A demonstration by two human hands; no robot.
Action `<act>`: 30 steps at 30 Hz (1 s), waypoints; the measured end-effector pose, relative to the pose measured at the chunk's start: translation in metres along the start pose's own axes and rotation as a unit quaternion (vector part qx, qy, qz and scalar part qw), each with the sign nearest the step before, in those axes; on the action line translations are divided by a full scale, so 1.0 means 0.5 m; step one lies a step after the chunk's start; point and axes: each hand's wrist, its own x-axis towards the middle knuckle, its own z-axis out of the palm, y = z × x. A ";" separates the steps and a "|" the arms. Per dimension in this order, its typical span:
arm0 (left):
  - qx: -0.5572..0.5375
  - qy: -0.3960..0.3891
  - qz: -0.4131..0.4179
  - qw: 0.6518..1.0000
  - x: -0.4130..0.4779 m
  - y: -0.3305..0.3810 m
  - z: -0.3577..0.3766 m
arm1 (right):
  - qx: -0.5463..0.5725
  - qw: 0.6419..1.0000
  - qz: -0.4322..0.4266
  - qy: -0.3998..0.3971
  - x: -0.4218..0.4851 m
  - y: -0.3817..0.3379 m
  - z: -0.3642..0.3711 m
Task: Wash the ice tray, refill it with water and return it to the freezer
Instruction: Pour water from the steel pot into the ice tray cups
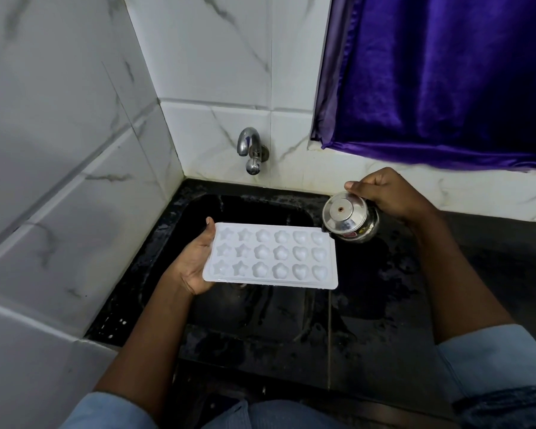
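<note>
Now my left hand [195, 261] grips the white plastic ice tray [271, 257], fingers hidden beneath; my right hand [384, 193] grasps a tilted shiny steel pot [348, 219], its mouth unseen.

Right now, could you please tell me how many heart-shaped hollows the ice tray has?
6. The heart-shaped hollows fill the two rightmost columns of the ice tray, three in each; none seems hidden.

White ice tray [270, 257] with star, flower and heart moulds; black sink [260, 311]. Wall tiles [214, 57] white with grey marble veins, curtain [446, 72] far right deep purple. Silver steel pot [347, 221], light blue sleeves [483, 351].
</note>
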 end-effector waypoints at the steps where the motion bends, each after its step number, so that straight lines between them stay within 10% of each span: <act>1: -0.005 -0.002 -0.001 1.000 0.001 0.000 -0.001 | -0.002 1.000 0.002 -0.002 0.000 -0.001 0.001; 30: -0.011 -0.019 -0.011 1.000 0.023 0.010 -0.028 | -0.037 0.999 -0.015 -0.014 0.025 -0.007 0.002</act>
